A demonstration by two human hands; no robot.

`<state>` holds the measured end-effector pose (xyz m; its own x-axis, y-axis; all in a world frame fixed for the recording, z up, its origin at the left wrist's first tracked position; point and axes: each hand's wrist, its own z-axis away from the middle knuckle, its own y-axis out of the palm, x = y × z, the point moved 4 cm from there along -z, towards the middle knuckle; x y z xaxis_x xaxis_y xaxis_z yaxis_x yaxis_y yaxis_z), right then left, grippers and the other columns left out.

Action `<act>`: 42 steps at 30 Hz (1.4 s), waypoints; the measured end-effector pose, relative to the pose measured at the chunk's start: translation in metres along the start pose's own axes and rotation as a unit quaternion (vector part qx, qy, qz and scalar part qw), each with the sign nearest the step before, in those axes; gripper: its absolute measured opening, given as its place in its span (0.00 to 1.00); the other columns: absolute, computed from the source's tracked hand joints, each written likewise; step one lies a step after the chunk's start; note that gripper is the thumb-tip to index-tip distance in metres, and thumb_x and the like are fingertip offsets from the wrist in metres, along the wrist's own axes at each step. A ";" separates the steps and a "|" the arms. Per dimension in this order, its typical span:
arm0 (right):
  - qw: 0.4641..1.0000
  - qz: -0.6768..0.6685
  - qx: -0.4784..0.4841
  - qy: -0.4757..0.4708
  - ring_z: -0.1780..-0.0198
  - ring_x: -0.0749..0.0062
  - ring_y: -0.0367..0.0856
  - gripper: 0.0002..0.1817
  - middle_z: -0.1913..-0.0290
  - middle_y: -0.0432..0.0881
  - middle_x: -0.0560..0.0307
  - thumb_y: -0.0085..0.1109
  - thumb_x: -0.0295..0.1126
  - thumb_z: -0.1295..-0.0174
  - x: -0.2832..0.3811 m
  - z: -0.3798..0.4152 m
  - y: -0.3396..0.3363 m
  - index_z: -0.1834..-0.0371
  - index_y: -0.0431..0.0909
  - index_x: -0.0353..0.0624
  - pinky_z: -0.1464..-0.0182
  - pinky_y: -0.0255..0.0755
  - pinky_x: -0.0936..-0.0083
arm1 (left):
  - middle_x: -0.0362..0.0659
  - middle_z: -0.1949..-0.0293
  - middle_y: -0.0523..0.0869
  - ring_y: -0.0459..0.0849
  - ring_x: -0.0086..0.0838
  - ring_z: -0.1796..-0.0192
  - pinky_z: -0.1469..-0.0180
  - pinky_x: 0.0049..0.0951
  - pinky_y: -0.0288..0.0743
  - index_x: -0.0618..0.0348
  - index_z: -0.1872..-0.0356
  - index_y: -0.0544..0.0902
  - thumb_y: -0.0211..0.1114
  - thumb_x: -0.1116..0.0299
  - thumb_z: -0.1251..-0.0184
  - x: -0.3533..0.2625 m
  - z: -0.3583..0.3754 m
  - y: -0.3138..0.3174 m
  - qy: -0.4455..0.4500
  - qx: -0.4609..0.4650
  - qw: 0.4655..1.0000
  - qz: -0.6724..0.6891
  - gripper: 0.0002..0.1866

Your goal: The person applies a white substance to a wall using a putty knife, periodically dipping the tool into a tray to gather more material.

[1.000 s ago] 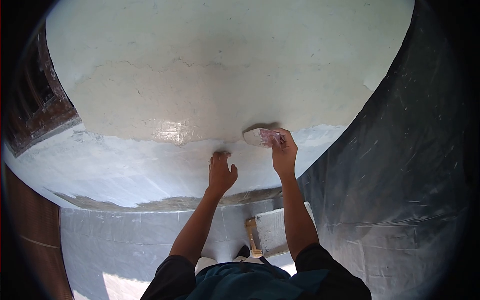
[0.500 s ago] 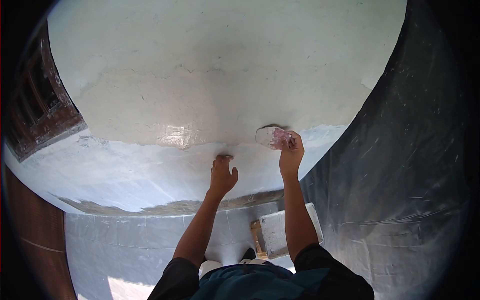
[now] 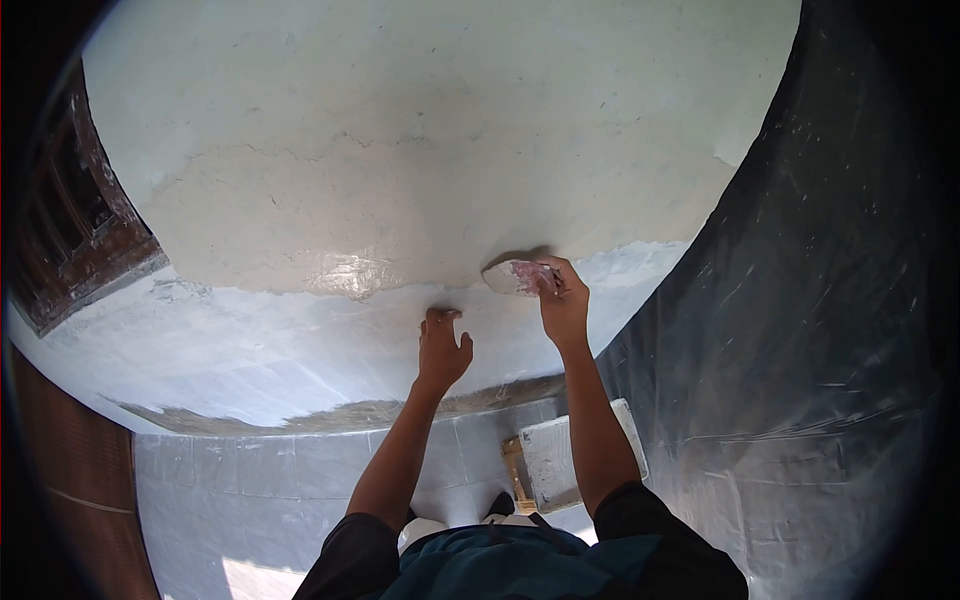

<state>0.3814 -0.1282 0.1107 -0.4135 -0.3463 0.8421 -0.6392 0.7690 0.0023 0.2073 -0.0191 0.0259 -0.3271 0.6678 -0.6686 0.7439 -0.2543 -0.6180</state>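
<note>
My right hand [image 3: 565,300] grips a flat putty scraper [image 3: 515,278], its blade coated off-white with a pinkish-red patch near the fingers. The blade lies at the wall [image 3: 420,220], close to the ragged border between a damp beige coat and the whiter band below. To its left, my left hand [image 3: 441,350] is raised against the white band, fingers bent toward the surface and thumb held apart. Pale smears show at its fingertips, which are partly hidden; I see no tool in it.
A white-smeared tray [image 3: 550,465] with a wooden edge piece [image 3: 517,475] stands on the floor by my feet. Grey sheeting [image 3: 270,470] covers the floor, and dark plastic [image 3: 780,330] hangs at right. A brown wooden window frame [image 3: 90,220] borders the wall at left.
My right hand has moved a little left with the scraper, whose blade now looks narrower and more tilted. The left hand has stayed nearly in place.
</note>
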 end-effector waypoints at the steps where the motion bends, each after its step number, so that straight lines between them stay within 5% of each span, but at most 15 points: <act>1: 1.000 0.015 -0.015 -0.009 0.60 0.81 0.77 0.12 0.62 0.80 0.58 0.51 0.13 0.41 0.001 -0.004 0.000 0.55 0.75 0.35 0.57 0.70 0.83 | 0.53 0.50 0.69 0.71 0.50 0.47 0.45 0.47 0.67 0.60 0.49 0.74 0.62 0.72 0.48 0.002 -0.001 0.000 0.003 0.000 1.000 -0.002 0.21; 6: 0.996 -0.071 -0.043 0.026 0.60 0.82 0.75 0.12 0.62 0.78 0.59 0.50 0.13 0.39 0.008 -0.001 -0.013 0.54 0.74 0.35 0.55 0.69 0.84 | 0.53 0.50 0.69 0.71 0.50 0.48 0.46 0.47 0.68 0.60 0.50 0.75 0.62 0.72 0.47 0.003 0.000 0.000 0.029 -0.009 1.000 -0.008 0.20; 10: 0.998 0.063 -0.001 -0.013 0.59 0.81 0.77 0.10 0.62 0.80 0.58 0.52 0.15 0.40 0.008 -0.002 -0.002 0.55 0.75 0.33 0.55 0.69 0.84 | 0.53 0.50 0.70 0.71 0.50 0.48 0.46 0.47 0.68 0.60 0.50 0.75 0.62 0.73 0.47 0.000 -0.001 0.002 0.019 -0.019 1.000 -0.009 0.20; 16: 0.981 -0.109 -0.139 0.080 0.61 0.82 0.75 0.10 0.63 0.78 0.59 0.52 0.16 0.39 0.002 0.019 -0.054 0.55 0.73 0.35 0.59 0.70 0.85 | 0.52 0.51 0.71 0.71 0.49 0.47 0.46 0.47 0.68 0.60 0.50 0.74 0.61 0.73 0.46 0.006 0.009 0.019 0.042 0.003 0.999 -0.018 0.20; 20: 0.982 0.029 -0.159 0.102 0.61 0.80 0.78 0.10 0.64 0.80 0.57 0.54 0.15 0.40 -0.034 0.052 -0.097 0.56 0.74 0.34 0.60 0.73 0.83 | 0.51 0.50 0.72 0.71 0.48 0.47 0.46 0.47 0.68 0.59 0.49 0.73 0.61 0.72 0.46 -0.010 0.023 0.058 0.044 0.077 0.996 -0.001 0.20; 34: 0.875 0.136 -0.334 0.322 0.66 0.79 0.80 0.11 0.66 0.84 0.54 0.60 0.23 0.43 -0.118 0.229 -0.277 0.58 0.78 0.32 0.62 0.72 0.80 | 0.52 0.48 0.74 0.70 0.48 0.41 0.40 0.47 0.64 0.61 0.46 0.71 0.60 0.68 0.43 -0.064 0.132 0.227 0.070 0.362 0.928 0.054 0.22; 42: 0.747 0.397 -0.318 0.427 0.65 0.59 0.85 0.11 0.68 0.85 0.49 0.63 0.31 0.49 -0.135 0.321 -0.321 0.63 0.82 0.39 0.58 0.75 0.71 | 0.53 0.45 0.74 0.71 0.48 0.42 0.40 0.47 0.66 0.60 0.43 0.71 0.60 0.66 0.42 -0.064 0.201 0.294 0.035 0.529 0.847 0.044 0.24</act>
<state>0.4342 -0.5005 -0.1769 0.2402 0.6163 0.7500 0.1374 0.7433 -0.6547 0.3303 -0.2772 -0.1959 -0.2348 0.6437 -0.7283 -0.1861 -0.7652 -0.6163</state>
